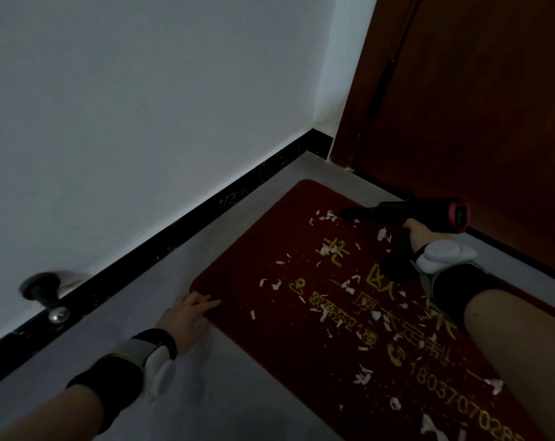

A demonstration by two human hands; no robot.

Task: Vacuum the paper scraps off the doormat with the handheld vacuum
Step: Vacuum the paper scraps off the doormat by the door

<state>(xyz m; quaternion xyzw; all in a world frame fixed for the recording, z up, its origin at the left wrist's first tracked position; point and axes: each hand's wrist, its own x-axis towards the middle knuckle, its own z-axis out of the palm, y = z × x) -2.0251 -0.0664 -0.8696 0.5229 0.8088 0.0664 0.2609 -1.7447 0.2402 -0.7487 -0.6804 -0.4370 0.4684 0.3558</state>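
A red doormat (257,268) with yellow lettering lies on the grey floor before a door. Several white paper scraps (328,216) are strewn across it. My right hand (424,232) grips the handle of a black handheld vacuum (403,211) with a pink rear ring. Its nozzle points left and sits low over the scraps at the mat's far end. My left hand (187,316) rests on the mat's near left corner, fingers laid over the edge.
A brown wooden door (476,100) stands behind the mat on the right. A white wall with a black skirting board (180,230) runs along the left. A metal door stopper (52,300) sticks out of the skirting at left. Grey floor (225,393) lies beside the mat.
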